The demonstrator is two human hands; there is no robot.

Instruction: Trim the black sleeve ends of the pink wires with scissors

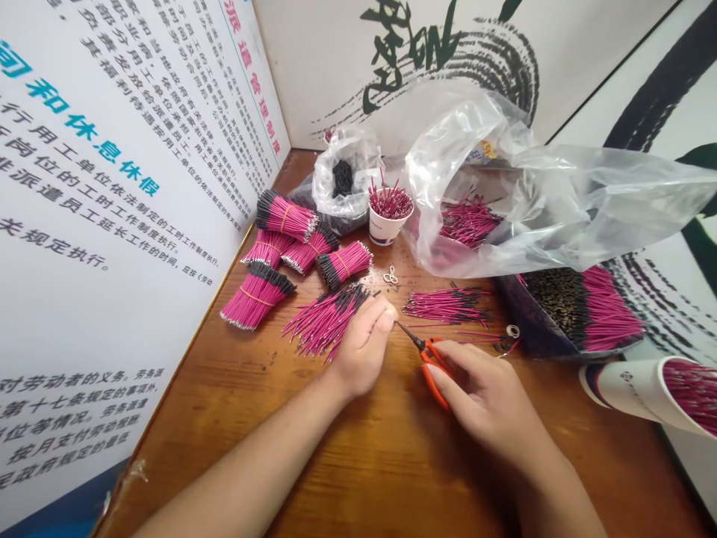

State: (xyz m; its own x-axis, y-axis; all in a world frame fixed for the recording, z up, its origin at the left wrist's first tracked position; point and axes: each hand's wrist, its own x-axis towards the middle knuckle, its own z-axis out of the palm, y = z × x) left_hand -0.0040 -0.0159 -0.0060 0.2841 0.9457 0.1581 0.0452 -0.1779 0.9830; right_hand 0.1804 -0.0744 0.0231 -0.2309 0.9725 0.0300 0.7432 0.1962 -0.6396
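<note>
The right grip (487, 388) grasps the orange-handled snips (429, 353), whose dark tips point left and meet, or nearly meet, the thumb of the left grip (367, 344). The left grip is clenched, fingers curled; I cannot tell whether anything is pinched inside it.

Beside and behind the left grip, a loose pile of magenta wires (319, 325) with black ends lies on the tabletop (314, 463). A second pile (445, 305) lies beyond the snips. To the left of these sit five banded bundles (255, 295), some stacked. Near them a white twisted loop (390, 276) lies in front of an upright paper cup (386, 229) full of wires. A small clear bag (361, 153) with black pieces stands behind. On the right, a large clear bag (571, 194) rises behind a dark box (520, 321) of packed wires, with another wire-filled cup (627, 385) nearer.
</note>
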